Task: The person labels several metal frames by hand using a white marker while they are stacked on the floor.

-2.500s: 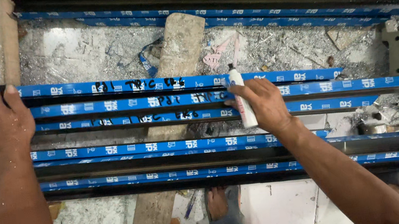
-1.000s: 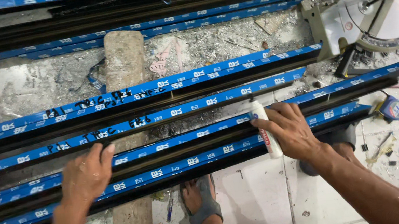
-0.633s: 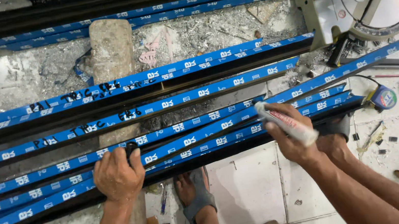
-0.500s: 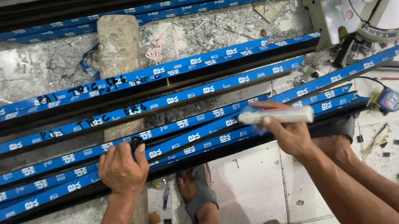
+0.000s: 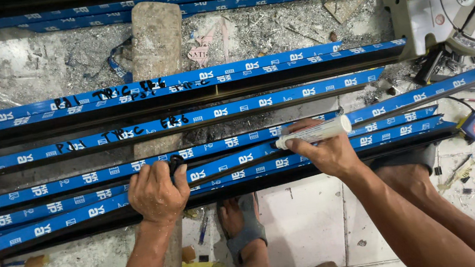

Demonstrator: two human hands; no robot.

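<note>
A sandalled foot (image 5: 242,227) is planted on the tiled floor (image 5: 304,222) nearest the camera. Just beyond it, the left hand (image 5: 157,194) is curled over the near edge of the closest blue-taped bars (image 5: 76,207), gripping them. The right hand (image 5: 326,151) is closed around a white marker (image 5: 314,133), held level with its tip pointing left, just above the taped face of a near bar; no contact with the tape can be made out. On these near bars only printed tape is seen, so they are judged not yet marked. Farther off, two bars (image 5: 142,109) already carry black handwriting on their tape. Beyond them, a wooden block (image 5: 156,37) lies under the bars amid metal shavings, and a mitre saw (image 5: 465,5) stands at far right.
</note>
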